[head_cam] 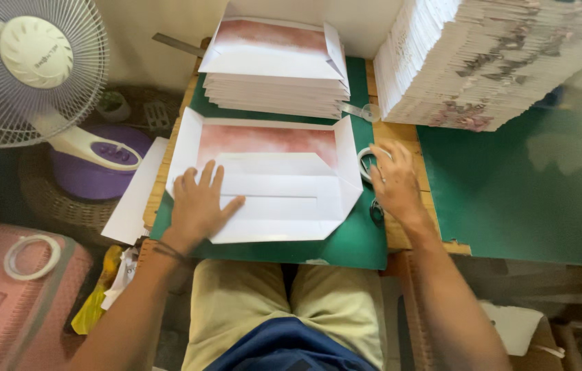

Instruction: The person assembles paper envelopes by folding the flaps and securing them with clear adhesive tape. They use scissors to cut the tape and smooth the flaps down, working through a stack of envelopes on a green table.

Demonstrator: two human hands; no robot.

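Both hands lie flat and open, clamped on nothing. The left hand [198, 203] presses palm-down, fingers spread, on the lower left part of the folded paper sheet [270, 178], while the right hand [394, 182] rests just off that sheet's right edge, over a roll of clear tape [366, 163] and beside small scissors [376, 209].

Judging by its creases, the sheet is partly worked: its bottom flap is already turned up and its two side flaps are folded in with angled corners, yet the top stays open, and I cannot tell whether anything is glued or taped.

It is white paper with a reddish-pink, cloudy print showing across its upper band, and it lies on the green cutting mat [346, 247] directly in front of the person. Just behind the sheet sits a stack of similarly folded sheets [277, 75]; behind it to the right rises a much taller stack of printed paper [483, 62]. Well to its left stands a white fan [29, 69].
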